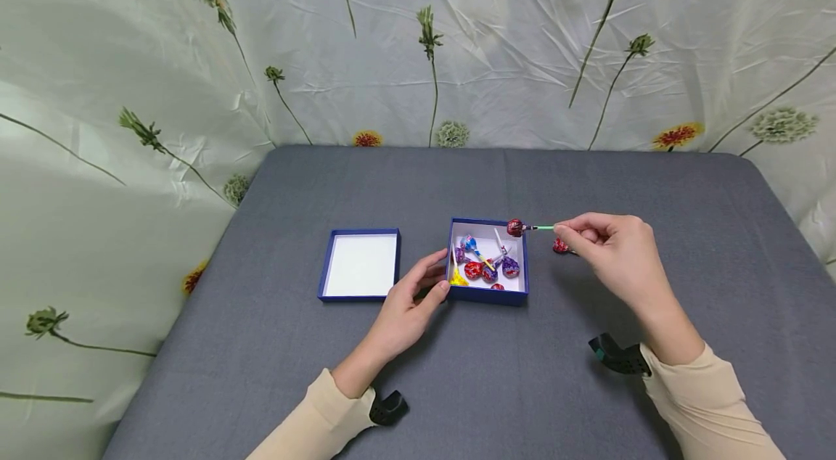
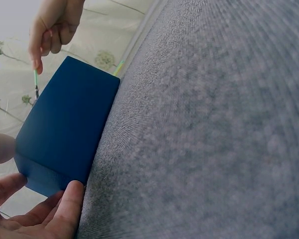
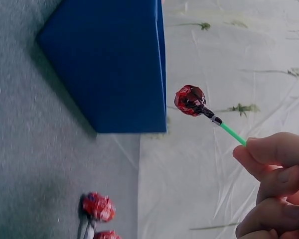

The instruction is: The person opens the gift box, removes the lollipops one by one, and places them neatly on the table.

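My right hand point(image 1: 617, 249) pinches the green stick of a lollipop point(image 3: 190, 100) between thumb and fingertips. Its dark red wrapped head is above the right rim of an open blue box point(image 1: 491, 296). Several wrapped lollipops lie inside on the white bottom, among them a red one point(image 1: 473, 270), a purple one point(image 1: 510, 267) and a yellow one point(image 1: 459, 277). At the box's left side my left hand point(image 1: 408, 307) holds the near corner, its thumb and fingers against the walls. From the left wrist, the box's inside is hidden.
Left of the box lies a blue-edged square lid point(image 1: 362, 265), white side up. Red lollipops point(image 3: 98, 206) lie on the grey tabletop right of the box, partly behind my right hand in the head view. A flower-print cloth point(image 1: 366, 68) hangs behind the table.
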Demonstrator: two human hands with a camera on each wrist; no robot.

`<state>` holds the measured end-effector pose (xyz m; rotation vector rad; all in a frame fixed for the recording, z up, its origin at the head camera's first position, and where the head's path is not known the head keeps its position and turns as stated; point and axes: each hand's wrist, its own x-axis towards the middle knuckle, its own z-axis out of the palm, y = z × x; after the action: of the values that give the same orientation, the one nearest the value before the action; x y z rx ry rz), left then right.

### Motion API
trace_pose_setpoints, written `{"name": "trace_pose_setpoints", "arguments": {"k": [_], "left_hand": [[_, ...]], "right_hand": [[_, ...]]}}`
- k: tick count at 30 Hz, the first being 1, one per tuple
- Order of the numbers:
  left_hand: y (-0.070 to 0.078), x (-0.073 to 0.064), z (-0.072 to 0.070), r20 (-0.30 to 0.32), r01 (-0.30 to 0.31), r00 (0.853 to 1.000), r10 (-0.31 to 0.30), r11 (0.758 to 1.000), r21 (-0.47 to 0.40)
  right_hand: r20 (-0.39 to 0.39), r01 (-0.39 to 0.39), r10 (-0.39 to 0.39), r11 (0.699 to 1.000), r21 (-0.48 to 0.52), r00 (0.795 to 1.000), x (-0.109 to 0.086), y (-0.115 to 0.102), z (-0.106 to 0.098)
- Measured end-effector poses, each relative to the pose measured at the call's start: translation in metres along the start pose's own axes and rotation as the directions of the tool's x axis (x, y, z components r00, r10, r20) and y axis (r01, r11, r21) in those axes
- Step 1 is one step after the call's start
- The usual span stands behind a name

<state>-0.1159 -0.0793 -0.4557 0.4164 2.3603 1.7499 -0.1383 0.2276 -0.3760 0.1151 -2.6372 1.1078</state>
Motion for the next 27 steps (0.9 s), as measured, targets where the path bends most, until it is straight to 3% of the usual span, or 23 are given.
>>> {"name": "trace_pose_setpoints", "arguments": {"k": [15, 27], "left_hand": [[0.0, -0.002, -0.001, -0.003, 0.014, 1.0, -0.014, 1.0, 0.002], [-0.001, -0.001, -0.001, 0.001, 0.007, 1.0, -0.007, 1.0, 0.005]], "right_hand": [[-0.069, -0.106, 0.109, 0.993, 0.042, 0.992, 0.005, 0.034, -0.021], [-0.098, -0.283, 0.288, 0.957, 0.063, 0.952, 0.009, 0.076, -0.038]]}}
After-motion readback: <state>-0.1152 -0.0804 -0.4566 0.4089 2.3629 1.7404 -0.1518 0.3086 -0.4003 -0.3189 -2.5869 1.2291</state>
